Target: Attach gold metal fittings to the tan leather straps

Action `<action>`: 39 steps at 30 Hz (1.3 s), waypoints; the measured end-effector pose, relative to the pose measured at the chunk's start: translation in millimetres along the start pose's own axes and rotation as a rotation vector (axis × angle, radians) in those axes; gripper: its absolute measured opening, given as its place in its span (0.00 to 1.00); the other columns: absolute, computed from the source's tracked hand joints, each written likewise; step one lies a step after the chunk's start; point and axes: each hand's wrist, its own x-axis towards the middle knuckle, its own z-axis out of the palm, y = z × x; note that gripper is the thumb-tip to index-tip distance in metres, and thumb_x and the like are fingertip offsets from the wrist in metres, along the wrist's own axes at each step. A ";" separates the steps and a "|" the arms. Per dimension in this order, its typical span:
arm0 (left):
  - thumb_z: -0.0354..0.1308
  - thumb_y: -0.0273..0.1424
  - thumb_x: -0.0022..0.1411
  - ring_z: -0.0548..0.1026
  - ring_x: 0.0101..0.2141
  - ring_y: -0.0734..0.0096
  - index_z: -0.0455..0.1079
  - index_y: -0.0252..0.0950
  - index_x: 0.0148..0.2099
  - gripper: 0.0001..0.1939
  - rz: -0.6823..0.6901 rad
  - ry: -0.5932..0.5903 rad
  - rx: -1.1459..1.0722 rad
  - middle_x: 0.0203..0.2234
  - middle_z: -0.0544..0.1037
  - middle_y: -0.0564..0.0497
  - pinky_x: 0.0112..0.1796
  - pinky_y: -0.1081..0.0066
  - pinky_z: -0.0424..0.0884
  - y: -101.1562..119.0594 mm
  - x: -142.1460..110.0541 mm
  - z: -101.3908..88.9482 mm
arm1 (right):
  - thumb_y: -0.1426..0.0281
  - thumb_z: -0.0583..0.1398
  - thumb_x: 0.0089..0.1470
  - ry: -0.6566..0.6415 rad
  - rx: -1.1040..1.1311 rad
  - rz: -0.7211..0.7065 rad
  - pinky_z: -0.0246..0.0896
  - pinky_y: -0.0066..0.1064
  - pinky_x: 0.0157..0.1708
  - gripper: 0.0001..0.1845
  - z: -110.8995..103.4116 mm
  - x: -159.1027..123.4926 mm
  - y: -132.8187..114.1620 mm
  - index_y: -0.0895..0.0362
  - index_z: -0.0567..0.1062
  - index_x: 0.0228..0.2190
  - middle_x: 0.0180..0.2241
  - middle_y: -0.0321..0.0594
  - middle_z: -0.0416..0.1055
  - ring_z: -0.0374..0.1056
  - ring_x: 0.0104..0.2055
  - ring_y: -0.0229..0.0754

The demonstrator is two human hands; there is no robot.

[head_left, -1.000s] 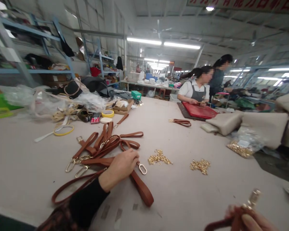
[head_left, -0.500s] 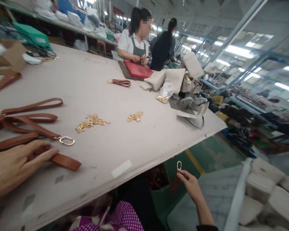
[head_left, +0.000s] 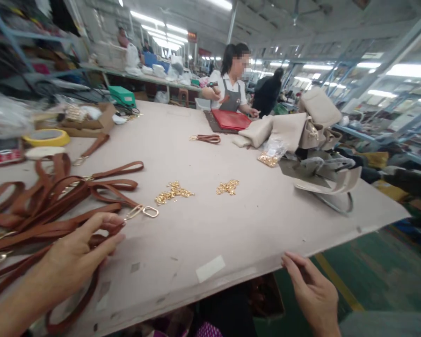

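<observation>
My left hand [head_left: 87, 248] pinches a brown leather strap [head_left: 91, 290] near the end that carries a gold oval ring [head_left: 134, 212]. The strap hangs down from the fingers in a loop over the table. Just beyond lies another gold oval ring [head_left: 150, 212]. To the left, a heap of brown straps [head_left: 38, 210] with gold hardware spreads over the table. My right hand [head_left: 314, 290] is at the table's front edge with thumb and fingertips pressed together. Whatever may be between them is too small to make out.
Two small piles of gold hardware [head_left: 173, 193] [head_left: 228, 187] lie mid-table. Farther back are a folded strap [head_left: 206, 138], a red bag piece [head_left: 230, 120], a bag of gold parts [head_left: 272, 152] and beige bags [head_left: 291, 128]. A person [head_left: 231, 84] works across the table.
My right hand, which held a brown strap with a gold ring beside the table, is now at its edge without that strap. My left hand now lifts a strap by its ring end. The view has turned left.
</observation>
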 end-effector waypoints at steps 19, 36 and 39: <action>0.62 0.23 0.53 0.70 0.22 0.80 0.73 0.30 0.41 0.11 0.046 -0.234 -1.187 0.30 0.74 0.51 0.23 0.79 0.68 86.5 78.3 27.4 | 0.71 0.59 0.57 -0.524 -0.186 -0.890 0.63 0.46 0.46 0.12 189.4 51.5 -213.0 0.55 0.71 0.44 0.45 0.48 0.71 0.63 0.48 0.52; 0.61 0.29 0.54 0.76 0.41 0.65 0.71 0.35 0.42 0.12 0.062 -0.199 -0.853 0.37 0.79 0.47 0.33 0.74 0.68 63.7 82.1 57.5 | 0.68 0.61 0.55 -0.670 0.795 -0.173 0.67 0.33 0.35 0.06 192.9 73.7 -203.1 0.54 0.79 0.33 0.27 0.37 0.77 0.72 0.31 0.41; 0.58 0.30 0.57 0.75 0.42 0.65 0.70 0.36 0.44 0.11 0.121 -0.223 -0.766 0.39 0.79 0.47 0.35 0.73 0.69 62.0 80.6 61.2 | 0.65 0.64 0.52 -0.745 0.954 -0.028 0.67 0.30 0.31 0.07 190.1 76.8 -205.9 0.56 0.78 0.32 0.24 0.34 0.75 0.71 0.27 0.38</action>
